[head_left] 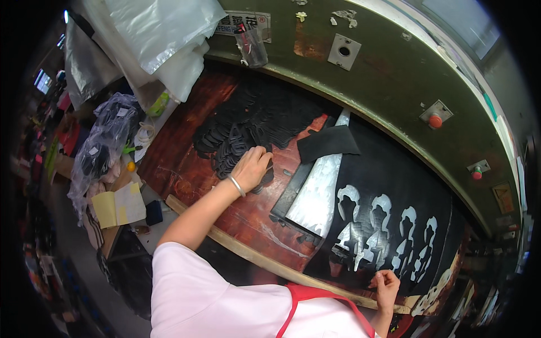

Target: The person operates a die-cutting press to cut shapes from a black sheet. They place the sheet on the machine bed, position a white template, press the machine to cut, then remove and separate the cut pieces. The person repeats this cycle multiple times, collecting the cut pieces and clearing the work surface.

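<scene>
While both arms reach out over the bench, the state reads as follows.
Left hand: left hand (252, 167), fingers curled down, pressing or gripping the near edge of the pile of black cut pieces (248, 127); whether it has one piece pinched cannot be told.
Right hand: right hand (386, 286), fingers bent onto the near edge of the black sheet (394, 180), apparently pinching it; exact grip unclear.
Pile: sits just beyond the left hand on the red-brown table (180, 163), fanned in overlapping rows, likely so single pieces slide off easily. Count: too many and too overlapped to number.
Sheet: lies flat just beyond the right hand over a shiny metal plate (315, 194). Cutouts: four clear figure-shaped holes (383, 228) in a row, bright plate showing through; a fifth at the right edge is uncertain.
Loose black flap: one (328, 142), between the hands, farther out.
Wooden strip: one (259, 259), along the near table edge, under both forearms.
Red buttons on green machine frame: two (435, 120).
Bracelet: one, left wrist (237, 186).
</scene>
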Available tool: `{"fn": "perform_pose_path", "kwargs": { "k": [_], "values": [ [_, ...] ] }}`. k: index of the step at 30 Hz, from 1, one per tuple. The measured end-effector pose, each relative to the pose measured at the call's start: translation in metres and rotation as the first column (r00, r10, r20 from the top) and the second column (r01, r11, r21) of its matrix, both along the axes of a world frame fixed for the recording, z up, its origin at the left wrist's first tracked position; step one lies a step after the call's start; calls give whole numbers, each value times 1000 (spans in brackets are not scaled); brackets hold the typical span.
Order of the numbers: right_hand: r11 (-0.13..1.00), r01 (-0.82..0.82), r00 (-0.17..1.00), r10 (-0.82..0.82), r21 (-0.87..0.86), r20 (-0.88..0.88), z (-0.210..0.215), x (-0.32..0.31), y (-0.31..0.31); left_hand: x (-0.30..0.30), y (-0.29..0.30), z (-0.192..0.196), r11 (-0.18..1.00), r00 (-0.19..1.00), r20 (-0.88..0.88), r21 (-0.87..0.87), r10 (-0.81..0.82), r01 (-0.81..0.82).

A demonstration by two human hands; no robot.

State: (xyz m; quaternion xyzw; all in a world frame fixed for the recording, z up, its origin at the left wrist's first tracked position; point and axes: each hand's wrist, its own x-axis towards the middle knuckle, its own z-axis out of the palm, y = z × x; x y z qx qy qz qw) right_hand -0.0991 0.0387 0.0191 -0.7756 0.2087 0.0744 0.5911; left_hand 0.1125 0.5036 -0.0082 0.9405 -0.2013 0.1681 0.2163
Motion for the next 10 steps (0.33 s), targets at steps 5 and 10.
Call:
{"fn": "perform_pose_path", "kwargs": {
  "k": [5, 10],
  "values": [
    [967, 183, 969, -147, -175, 199, -5, -10, -70, -23, -19, -3, 975, 995, 87, 213, 50, -68],
    [414, 489, 870, -300, -768, 392, -58, -57, -187, -81, -77, -18, 979, 981, 66, -77, -184, 188]
  ]
}}
